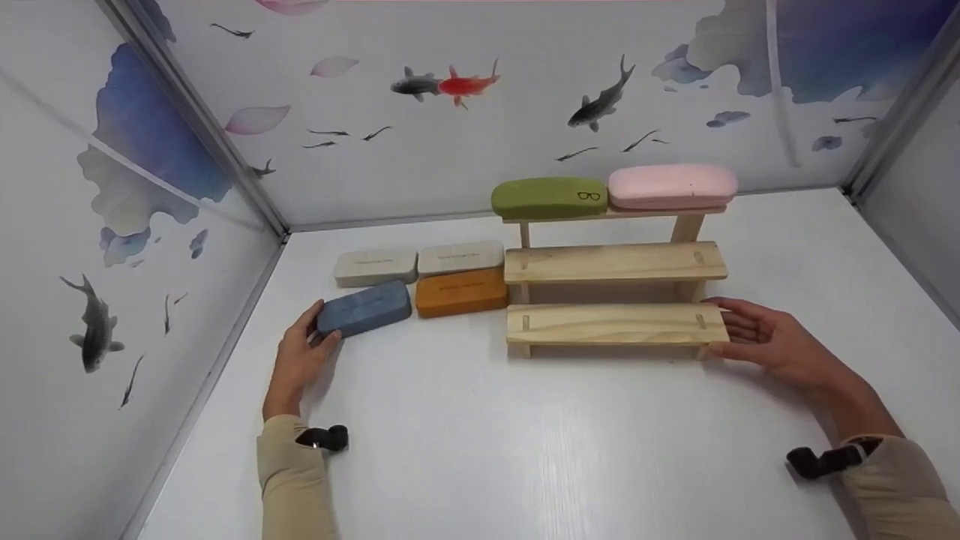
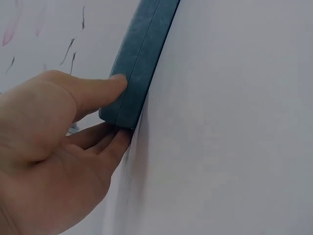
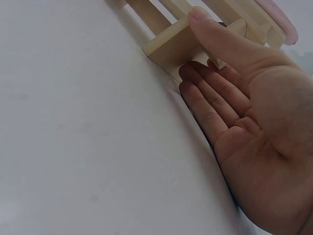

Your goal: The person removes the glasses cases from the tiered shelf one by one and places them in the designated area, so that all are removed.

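Note:
My left hand [image 1: 298, 364] pinches the near left end of a blue glasses case [image 1: 365, 308] lying at an angle on the table. In the left wrist view, the thumb presses the seamed side of the case [image 2: 139, 63] while the fingers curl at its end. At the right end of a three-tier wooden stand [image 1: 616, 324], my right hand [image 1: 784, 346] grips the lowest tier. The right wrist view has the thumb on the front of the stand's end [image 3: 171, 46] and the other fingers behind it, low against the table.
Along the top tier sit a green glasses case [image 1: 549, 198] and a pink one [image 1: 673, 187]. Left of the stand lie an orange case [image 1: 462, 293] and two whitish cases, one [image 1: 375, 268] behind the blue case, the other [image 1: 460, 258] behind the orange. Printed panels [image 1: 375, 172] enclose the table [image 1: 525, 450].

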Available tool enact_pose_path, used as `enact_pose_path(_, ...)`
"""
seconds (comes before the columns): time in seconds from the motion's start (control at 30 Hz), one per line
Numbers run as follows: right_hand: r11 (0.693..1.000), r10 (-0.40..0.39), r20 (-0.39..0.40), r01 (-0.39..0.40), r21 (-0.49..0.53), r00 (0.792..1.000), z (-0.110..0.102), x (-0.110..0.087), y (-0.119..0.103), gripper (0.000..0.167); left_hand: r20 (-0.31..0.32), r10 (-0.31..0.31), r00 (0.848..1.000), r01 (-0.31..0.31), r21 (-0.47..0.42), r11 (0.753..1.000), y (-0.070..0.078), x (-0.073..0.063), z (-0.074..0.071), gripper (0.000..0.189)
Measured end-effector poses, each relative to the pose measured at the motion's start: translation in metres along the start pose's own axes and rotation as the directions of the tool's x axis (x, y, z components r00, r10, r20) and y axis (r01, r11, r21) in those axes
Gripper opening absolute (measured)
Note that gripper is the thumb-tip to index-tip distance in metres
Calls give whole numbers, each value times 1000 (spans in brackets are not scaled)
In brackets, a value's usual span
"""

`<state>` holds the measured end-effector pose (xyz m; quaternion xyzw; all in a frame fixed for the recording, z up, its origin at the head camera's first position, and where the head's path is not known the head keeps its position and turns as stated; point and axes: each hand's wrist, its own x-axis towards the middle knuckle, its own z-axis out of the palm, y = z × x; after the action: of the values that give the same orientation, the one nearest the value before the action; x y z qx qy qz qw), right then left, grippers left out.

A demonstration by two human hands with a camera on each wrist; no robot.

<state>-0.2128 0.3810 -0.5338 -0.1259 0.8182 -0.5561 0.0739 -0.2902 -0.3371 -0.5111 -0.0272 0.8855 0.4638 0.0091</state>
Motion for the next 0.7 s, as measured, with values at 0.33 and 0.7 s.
enact_pose_path(0.33,999,45,-4,-45,23,999,3,-1,-3,80,-55,-27,998,31,69,997,10,6,10,73)
enact_pose_path(0.7,1000,30,-5,-30,-1,1000,0,1,-3,81,-44,-12,999,15,63,998,11,10,12,72)
